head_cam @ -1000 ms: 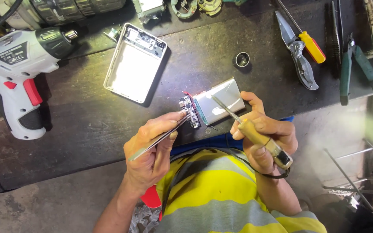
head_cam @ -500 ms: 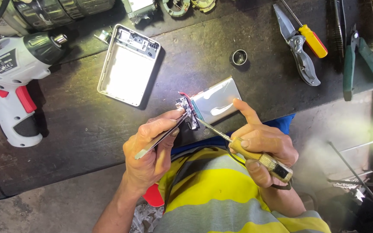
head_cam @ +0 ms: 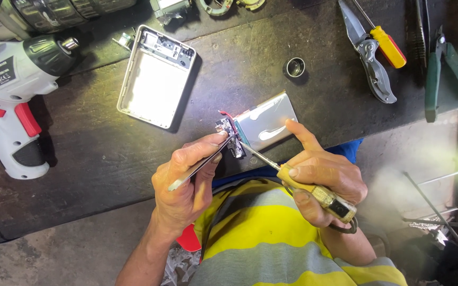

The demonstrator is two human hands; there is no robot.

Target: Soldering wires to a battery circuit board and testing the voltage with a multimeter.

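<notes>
A flat silver battery pack (head_cam: 267,121) lies at the near edge of the dark workbench, with a small circuit board (head_cam: 228,133) and a red wire at its left end. My left hand (head_cam: 184,182) pinches metal tweezers (head_cam: 200,165), whose tip touches the board. My right hand (head_cam: 322,177) grips a soldering iron (head_cam: 314,190) with a yellowish handle; its thin tip reaches the board from the right. My right forefinger rests on the pack's lower edge.
An empty white casing (head_cam: 155,79) lies open behind the pack. A white and red cordless drill (head_cam: 11,100) is at the left. A small metal ring (head_cam: 295,66), a folding knife (head_cam: 372,69), a yellow screwdriver (head_cam: 388,46) and green pliers (head_cam: 443,66) lie at the back right.
The tweezers' tip and the iron's tip have stayed at the board. The view has shifted slightly; my hands have barely moved.
</notes>
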